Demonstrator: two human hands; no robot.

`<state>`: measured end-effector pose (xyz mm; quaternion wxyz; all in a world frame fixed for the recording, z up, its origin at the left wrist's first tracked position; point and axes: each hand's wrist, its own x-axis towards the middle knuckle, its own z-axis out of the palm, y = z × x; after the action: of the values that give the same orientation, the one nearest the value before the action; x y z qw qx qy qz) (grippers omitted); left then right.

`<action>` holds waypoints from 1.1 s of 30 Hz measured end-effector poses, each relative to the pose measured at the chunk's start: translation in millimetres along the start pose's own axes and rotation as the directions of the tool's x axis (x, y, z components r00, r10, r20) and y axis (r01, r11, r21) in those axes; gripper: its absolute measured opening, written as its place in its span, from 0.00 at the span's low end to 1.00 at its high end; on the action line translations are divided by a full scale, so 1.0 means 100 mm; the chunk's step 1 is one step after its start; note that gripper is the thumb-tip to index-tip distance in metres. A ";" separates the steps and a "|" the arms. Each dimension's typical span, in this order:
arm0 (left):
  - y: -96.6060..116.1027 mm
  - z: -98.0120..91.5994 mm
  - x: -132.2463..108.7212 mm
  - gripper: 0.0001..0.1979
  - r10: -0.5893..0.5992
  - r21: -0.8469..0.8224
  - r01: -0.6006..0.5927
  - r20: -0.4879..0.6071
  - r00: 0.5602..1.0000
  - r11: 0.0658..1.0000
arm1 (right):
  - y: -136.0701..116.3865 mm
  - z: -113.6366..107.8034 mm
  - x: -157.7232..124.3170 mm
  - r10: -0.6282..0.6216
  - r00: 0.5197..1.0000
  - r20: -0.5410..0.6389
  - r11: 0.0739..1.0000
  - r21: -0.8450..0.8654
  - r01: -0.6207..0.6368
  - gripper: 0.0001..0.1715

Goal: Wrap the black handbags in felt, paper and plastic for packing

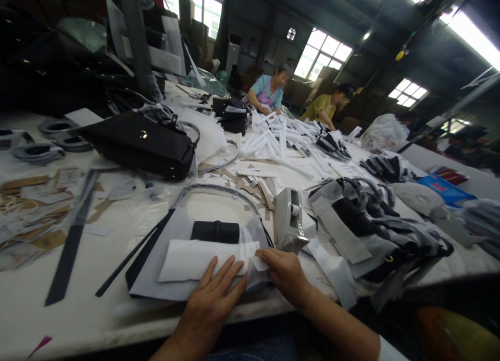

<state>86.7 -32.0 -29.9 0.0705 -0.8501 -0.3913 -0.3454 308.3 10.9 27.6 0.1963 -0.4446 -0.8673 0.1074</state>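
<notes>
A black handbag lies on the table right before me, its front covered by a pale tissue sheet. On top rests a white wrapping strip, below a black strap band. My left hand presses flat on the strip, fingers stretched out. At the strip's right end, my right hand pinches a small whitish piece; whether it is paper or tape I cannot tell. The bag's wrapped handle arches away from me. A grey tape dispenser stands just beyond my right hand.
Another black handbag lies at the back left. Loose tags and a dark strip are on the left. Several wrapped bags are piled at right. Behind a heap of white rolls, two co-workers bend over the table.
</notes>
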 end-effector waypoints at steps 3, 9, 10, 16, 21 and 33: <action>0.01 0.00 0.01 0.19 0.010 0.005 -0.010 0.005 1.000 1.000 | 0.05 0.08 0.03 0.141 0.989 0.048 0.987 0.067 -0.144 0.20; 0.02 -0.02 0.06 0.20 -0.023 -0.023 0.022 -0.024 0.999 0.999 | 0.05 0.12 0.17 0.214 0.969 0.126 0.976 0.007 -0.216 0.07; 0.03 -0.01 0.06 0.20 -0.029 -0.031 0.028 -0.032 0.999 0.999 | 0.05 0.12 0.18 0.215 0.969 0.117 0.977 -0.020 -0.214 0.08; 0.01 -0.02 0.08 0.20 -0.031 -0.069 0.027 -0.050 0.998 0.997 | 0.08 0.15 0.23 0.129 0.986 0.108 0.982 -0.150 -0.112 0.09; -0.02 -0.09 0.14 0.21 -0.012 -0.058 0.011 -0.014 1.000 0.998 | 0.10 0.15 0.28 0.057 0.995 0.079 0.983 -0.178 -0.042 0.11; -0.06 -0.10 0.14 0.23 0.071 0.069 -0.072 0.019 0.997 0.995 | 0.07 0.15 0.38 0.256 0.958 0.132 0.965 -0.096 -0.244 0.11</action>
<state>83.6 -23.2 -13.7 0.1090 -0.8633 -0.3731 -0.3219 287.4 45.6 20.8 0.1010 -0.5493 -0.8195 0.1289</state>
